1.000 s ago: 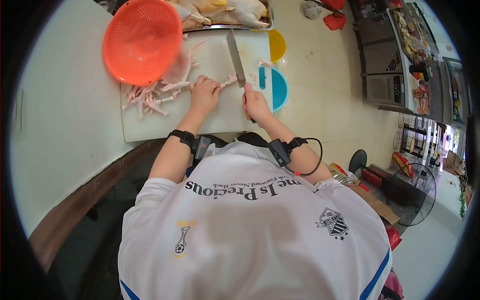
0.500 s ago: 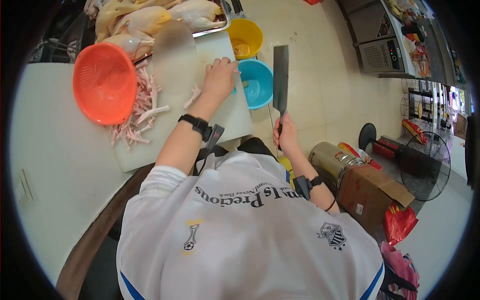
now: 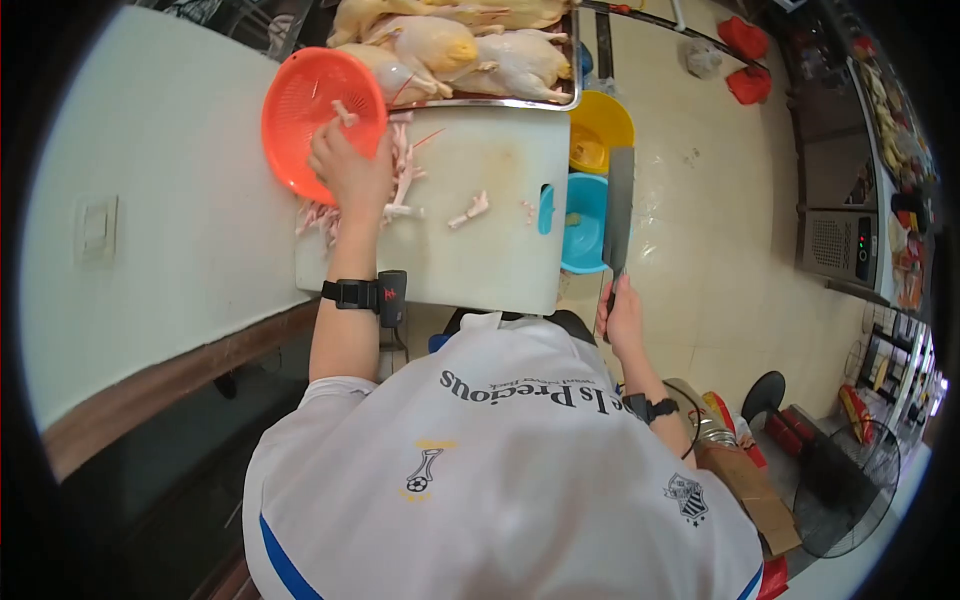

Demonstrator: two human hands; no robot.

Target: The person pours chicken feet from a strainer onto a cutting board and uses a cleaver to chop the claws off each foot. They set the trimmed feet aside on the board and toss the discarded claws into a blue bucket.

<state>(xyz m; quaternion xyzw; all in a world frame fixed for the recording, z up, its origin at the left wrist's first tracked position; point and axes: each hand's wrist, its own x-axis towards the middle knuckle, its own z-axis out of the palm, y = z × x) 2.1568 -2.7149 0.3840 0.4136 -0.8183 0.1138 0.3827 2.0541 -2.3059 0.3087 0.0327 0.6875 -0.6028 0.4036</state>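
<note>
My left hand (image 3: 352, 168) is over the near edge of the red basket (image 3: 290, 150), fingers apart. A chicken foot (image 3: 345, 112) lies just beyond its fingertips, within the basket's outline. My right hand (image 3: 622, 312) grips the handle of a cleaver (image 3: 619, 205), its blade pointing away from me, beside the blue basin. One chicken foot (image 3: 468, 211) rests on the white cutting board (image 3: 490, 265), with small bits (image 3: 528, 210) to its right. More chicken feet (image 3: 405, 165) are piled at the board's left side, partly hidden by the basket and my left arm.
Plucked whole birds (image 3: 430, 45) fill a metal tray (image 3: 500, 102) behind the board. A yellow bucket (image 3: 620, 120) and the blue basin (image 3: 583, 245) stand right of the board. A fan (image 3: 850, 490) and a cardboard box (image 3: 750, 490) are at lower right.
My left hand has moved from the board's right part to the red basket. The cleaver remains in my right hand. The view has shifted, showing more of the left wall.
</note>
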